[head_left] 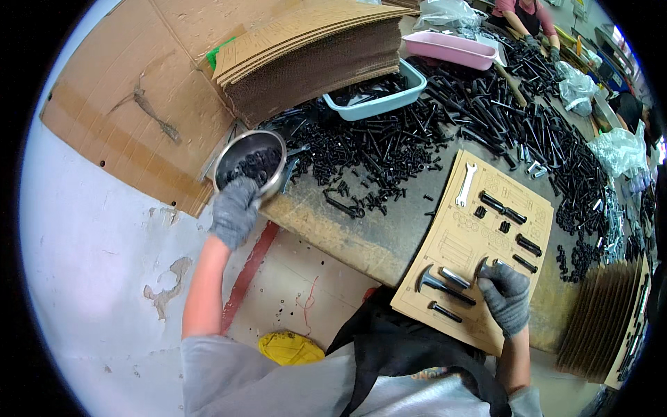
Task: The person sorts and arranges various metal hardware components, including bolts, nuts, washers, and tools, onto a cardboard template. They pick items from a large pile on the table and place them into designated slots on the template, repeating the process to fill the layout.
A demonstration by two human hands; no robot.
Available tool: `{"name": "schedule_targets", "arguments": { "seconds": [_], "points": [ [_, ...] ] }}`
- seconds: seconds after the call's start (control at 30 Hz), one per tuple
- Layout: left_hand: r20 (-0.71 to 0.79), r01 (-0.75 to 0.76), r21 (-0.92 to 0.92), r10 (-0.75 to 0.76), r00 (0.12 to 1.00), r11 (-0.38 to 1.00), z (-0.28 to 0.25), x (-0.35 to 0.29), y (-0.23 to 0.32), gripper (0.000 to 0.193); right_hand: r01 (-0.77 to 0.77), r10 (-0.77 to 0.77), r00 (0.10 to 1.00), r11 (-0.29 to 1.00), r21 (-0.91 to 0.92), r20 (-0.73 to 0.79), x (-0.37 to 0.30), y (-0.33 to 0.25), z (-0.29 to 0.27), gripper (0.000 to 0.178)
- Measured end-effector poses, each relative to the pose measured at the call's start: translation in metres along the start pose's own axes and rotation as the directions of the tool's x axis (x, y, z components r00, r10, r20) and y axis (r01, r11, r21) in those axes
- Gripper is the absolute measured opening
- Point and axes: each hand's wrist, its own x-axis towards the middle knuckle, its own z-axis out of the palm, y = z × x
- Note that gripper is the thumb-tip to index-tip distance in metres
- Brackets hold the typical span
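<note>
My left hand (235, 213), in a grey glove, reaches over the near rim of a metal bowl (221, 161) at the left table edge. Its fingertips are hidden among small black parts (258, 164) inside. My right hand (506, 295), also gloved, is closed over a black curved-head part (482, 265) on a printed cardboard sheet (424, 309). Left of it lie another black curved-head part (445, 286), a silver sleeve (456, 278) and a black bolt (445, 312). Farther up the sheet are an open-end wrench (466, 184), black bolts (503, 207) and small black pieces (481, 211).
Heaps of black bolts (361, 149) cover the table's far side. A tall cardboard stack (313, 76), a blue tray (379, 110) and a pink tray (450, 51) stand behind. More filled sheets (597, 320) stack at right. A co-worker (524, 21) is at the far right.
</note>
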Motion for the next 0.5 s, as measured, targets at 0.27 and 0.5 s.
{"name": "schedule_targets", "arguments": {
  "seconds": [0.27, 0.5],
  "points": [
    [0.023, -0.242, -0.201, 0.251, 0.968, 0.949, 0.001, -0.072, 0.083, 0.024, 0.246, -0.251, 0.95, 0.968, 0.05, 0.188, 0.049, -0.045, 0.029, 0.013],
    [0.045, -0.257, -0.222, 0.273, 0.961, 0.941, 0.025, -0.038, 0.086, 0.024, 0.376, -0.371, 0.866, 0.925, 0.051, 0.336, 0.087, -0.064, 0.069, 0.016]
  ]
}}
